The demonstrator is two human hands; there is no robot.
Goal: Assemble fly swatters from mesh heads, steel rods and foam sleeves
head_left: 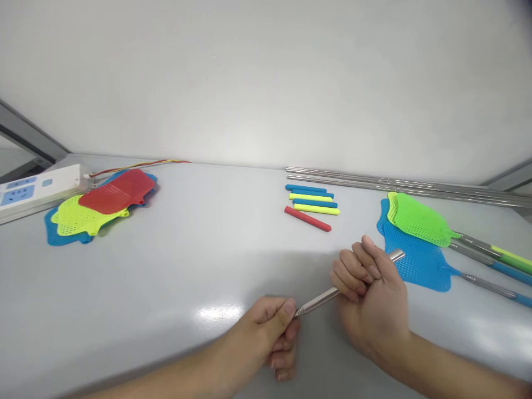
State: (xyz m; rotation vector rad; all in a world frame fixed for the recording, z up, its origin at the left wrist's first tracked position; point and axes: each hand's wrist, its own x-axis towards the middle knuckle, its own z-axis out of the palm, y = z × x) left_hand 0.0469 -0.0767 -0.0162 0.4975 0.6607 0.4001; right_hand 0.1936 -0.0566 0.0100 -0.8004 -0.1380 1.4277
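The left grip (276, 335), a bare hand, pinches the narrow end of a steel tube (320, 301) between thumb and fingers; the right grip (369, 293) is wrapped around it near the other end, which pokes out past the fist. The tube slants above the worktop (166, 282), its far end rising rightward in view in front of a blue fly swatter (419, 266). Just beyond that swatter lie others, a green one (421, 219) on top, shafts pointing to the right edge. Steel rods (374, 181) run along the far edge. Between those and the hands lie blue, yellow and red plastic handles (308, 219). Toward the far left corner, loose swatter heads (118, 191) overlap beside a power strip (62, 184).
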